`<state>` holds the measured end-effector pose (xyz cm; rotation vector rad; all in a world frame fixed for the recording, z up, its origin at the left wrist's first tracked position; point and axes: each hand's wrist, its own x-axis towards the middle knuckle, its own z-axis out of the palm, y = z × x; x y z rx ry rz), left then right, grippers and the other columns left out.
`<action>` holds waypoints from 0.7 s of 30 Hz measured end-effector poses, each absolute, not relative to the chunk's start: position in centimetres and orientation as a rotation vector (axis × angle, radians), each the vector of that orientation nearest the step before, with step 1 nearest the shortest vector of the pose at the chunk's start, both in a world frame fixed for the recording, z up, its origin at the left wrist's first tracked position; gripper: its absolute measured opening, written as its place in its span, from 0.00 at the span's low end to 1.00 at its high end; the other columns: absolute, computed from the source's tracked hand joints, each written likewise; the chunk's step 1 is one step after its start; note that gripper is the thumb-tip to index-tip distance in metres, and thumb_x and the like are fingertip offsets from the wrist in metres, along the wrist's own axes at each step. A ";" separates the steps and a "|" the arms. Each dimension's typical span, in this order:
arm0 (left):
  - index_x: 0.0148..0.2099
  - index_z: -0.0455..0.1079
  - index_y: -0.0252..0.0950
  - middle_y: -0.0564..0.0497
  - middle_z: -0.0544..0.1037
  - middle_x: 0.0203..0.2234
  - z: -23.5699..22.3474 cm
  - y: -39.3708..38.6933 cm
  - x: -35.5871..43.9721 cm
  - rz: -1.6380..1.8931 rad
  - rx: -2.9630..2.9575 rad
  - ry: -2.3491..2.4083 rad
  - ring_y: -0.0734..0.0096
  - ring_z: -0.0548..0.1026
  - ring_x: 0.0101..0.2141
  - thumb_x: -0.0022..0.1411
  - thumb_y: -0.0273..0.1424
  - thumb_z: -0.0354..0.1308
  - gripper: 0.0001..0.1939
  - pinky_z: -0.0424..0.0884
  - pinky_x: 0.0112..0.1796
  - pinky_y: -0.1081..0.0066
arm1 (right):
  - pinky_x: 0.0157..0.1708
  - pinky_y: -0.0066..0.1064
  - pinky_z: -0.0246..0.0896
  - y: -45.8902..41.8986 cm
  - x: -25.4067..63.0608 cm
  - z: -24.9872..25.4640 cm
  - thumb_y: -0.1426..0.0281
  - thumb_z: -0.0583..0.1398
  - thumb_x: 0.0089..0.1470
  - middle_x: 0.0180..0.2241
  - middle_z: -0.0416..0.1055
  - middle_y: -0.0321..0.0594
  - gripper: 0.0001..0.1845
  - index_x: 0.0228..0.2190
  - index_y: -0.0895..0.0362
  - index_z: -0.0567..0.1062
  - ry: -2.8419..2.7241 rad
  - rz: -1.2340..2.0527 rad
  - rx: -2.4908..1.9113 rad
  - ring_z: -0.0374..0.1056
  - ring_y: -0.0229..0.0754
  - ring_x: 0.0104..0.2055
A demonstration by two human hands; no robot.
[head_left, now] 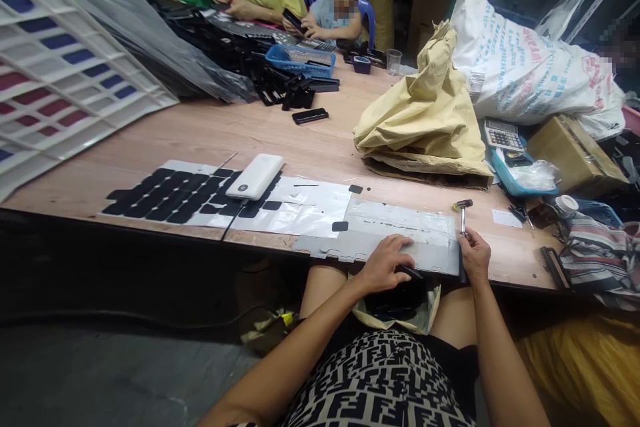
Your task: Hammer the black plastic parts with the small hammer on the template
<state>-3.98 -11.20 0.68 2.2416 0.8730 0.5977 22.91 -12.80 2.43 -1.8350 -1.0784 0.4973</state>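
Observation:
My right hand (475, 255) is closed round the handle of a small hammer (463, 210), whose head points up and away from me over the table. At the table's front edge my left hand (387, 263) has its thumb and fingers on a black plastic piece (413, 273), partly hidden by the hand. Below it, a paper bag (431, 313) lies open on my lap with dark pieces in it. A grey-white board (425, 233) lies flat under and beyond my hands. On the sheet to its left are rows of black patches (170, 195).
A white power bank (255, 177) with a cable rests on the sheet. Beyond stand a crumpled yellow paper bag (420, 120), a blue basket (300, 61) and piled black parts (285, 90). A calculator (503, 135) is at right. Two people sit across the table.

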 end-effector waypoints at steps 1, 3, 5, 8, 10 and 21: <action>0.39 0.79 0.43 0.49 0.66 0.60 0.6 -11.9 -4.2 0.598 2.271 0.885 0.51 0.59 0.61 0.50 0.30 0.71 0.11 0.57 0.61 0.52 | 0.28 0.26 0.56 -12.8 22.9 2.4 0.56 0.63 0.47 0.25 0.64 0.34 0.28 0.45 0.62 0.81 -1.082 0.492 -1.837 0.56 0.35 0.25; 0.38 0.79 0.43 0.48 0.63 0.62 0.6 -13.0 -4.4 0.581 2.338 0.890 0.49 0.57 0.62 0.50 0.29 0.71 0.11 0.55 0.62 0.51 | 0.28 0.27 0.56 -12.8 22.8 2.5 0.56 0.63 0.47 0.24 0.64 0.34 0.28 0.44 0.63 0.81 -1.079 0.480 -1.842 0.56 0.35 0.25; 0.40 0.78 0.42 0.47 0.61 0.63 0.7 -13.3 -4.4 0.566 2.390 0.871 0.47 0.56 0.63 0.49 0.30 0.71 0.13 0.54 0.63 0.50 | 0.28 0.27 0.56 -12.9 22.8 2.6 0.55 0.62 0.47 0.24 0.64 0.34 0.29 0.45 0.63 0.81 -1.074 0.479 -1.844 0.55 0.35 0.25; 0.44 0.78 0.43 0.47 0.63 0.62 1.2 -12.2 -3.7 0.584 2.397 0.804 0.48 0.58 0.62 0.48 0.36 0.72 0.18 0.55 0.62 0.50 | 0.26 0.26 0.56 -12.9 22.7 2.5 0.55 0.62 0.46 0.25 0.65 0.34 0.30 0.45 0.64 0.81 -1.059 0.494 -1.836 0.55 0.34 0.24; 0.46 0.76 0.43 0.47 0.70 0.57 1.7 -10.3 -2.4 0.613 2.373 0.768 0.53 0.64 0.57 0.52 0.37 0.70 0.18 0.59 0.59 0.53 | 0.26 0.26 0.56 -12.9 22.7 2.4 0.56 0.63 0.46 0.25 0.65 0.35 0.30 0.45 0.64 0.81 -1.054 0.498 -1.831 0.56 0.34 0.24; 0.54 0.71 0.40 0.45 0.73 0.48 5.0 5.7 14.2 0.567 2.306 1.230 0.61 0.74 0.47 0.66 0.35 0.55 0.16 0.69 0.46 0.65 | 0.27 0.27 0.59 -12.7 22.7 2.2 0.58 0.62 0.47 0.27 0.68 0.36 0.28 0.45 0.64 0.81 -0.970 0.459 -1.801 0.58 0.35 0.25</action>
